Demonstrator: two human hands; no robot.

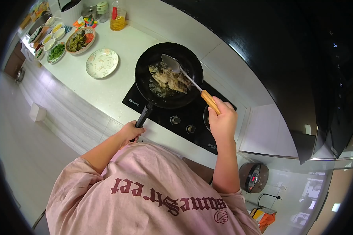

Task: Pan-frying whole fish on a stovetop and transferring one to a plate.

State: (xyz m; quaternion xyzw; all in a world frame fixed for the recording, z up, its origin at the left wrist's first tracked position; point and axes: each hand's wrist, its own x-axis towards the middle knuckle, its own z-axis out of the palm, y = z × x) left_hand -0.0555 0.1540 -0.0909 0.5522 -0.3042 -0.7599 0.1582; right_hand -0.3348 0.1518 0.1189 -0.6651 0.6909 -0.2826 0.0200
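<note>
My left hand (131,131) grips the black handle (144,116) of a wok (141,70) that sits over the left side of a black glass gas hob (161,113). In the wok lies a browned fish (167,77), its flesh partly broken, with bubbling oil around it. My right hand (224,116) is closed around the wooden handle (210,101) of a metal spatula (171,63). The spatula's blade rests at the fish's upper edge, inside the wok. Part of a second dark pan (206,117) shows behind my right hand.
On the white counter (106,97) are a rabbit-patterned plate (102,63), a bowl of greens and red pieces (80,41), a dish of chopped green herbs (56,53), several small bowls and an oil jug (117,20). A range hood (253,58) overhangs the right. A rice cooker (254,177) stands lower right.
</note>
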